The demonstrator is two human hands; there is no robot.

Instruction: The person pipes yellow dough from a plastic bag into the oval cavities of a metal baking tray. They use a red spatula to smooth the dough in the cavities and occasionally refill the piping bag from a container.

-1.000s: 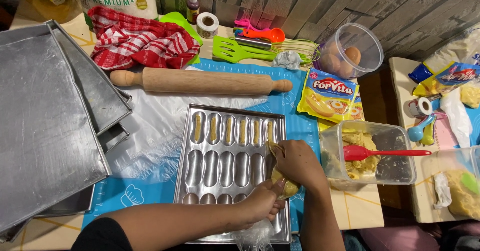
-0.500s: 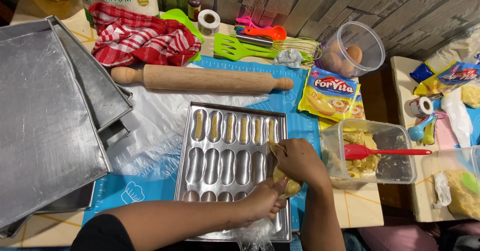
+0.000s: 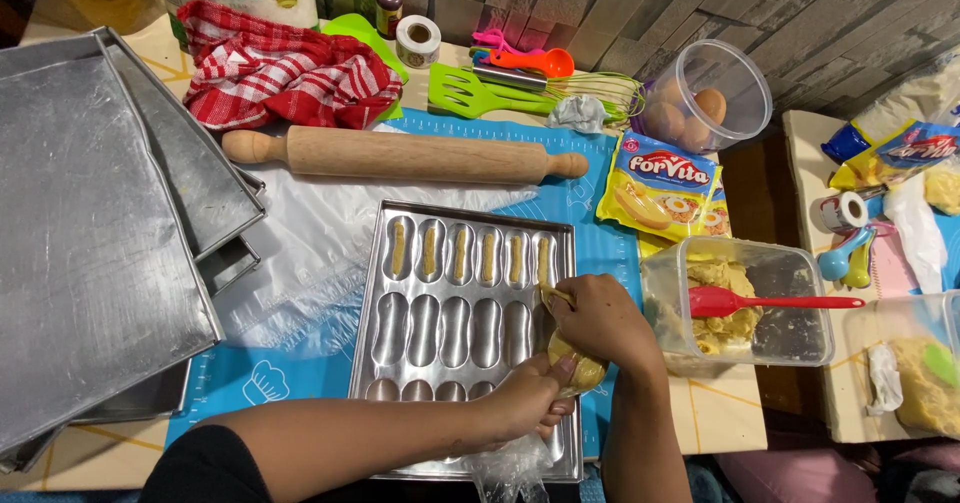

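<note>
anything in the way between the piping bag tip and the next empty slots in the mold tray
Nothing visible. Both hands, right hand and left hand, hold the piping bag directly over the mold tray. Its tip sits at the top row's rightmost slot, and the empty slots of the middle row lie open beside it.

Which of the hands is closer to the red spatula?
Right. The right hand sits just left of the red spatula; the left hand lies lower and farther left.

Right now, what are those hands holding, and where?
Both hands, right hand and left hand, grip a dough-filled piping bag around its bulging body.
</note>
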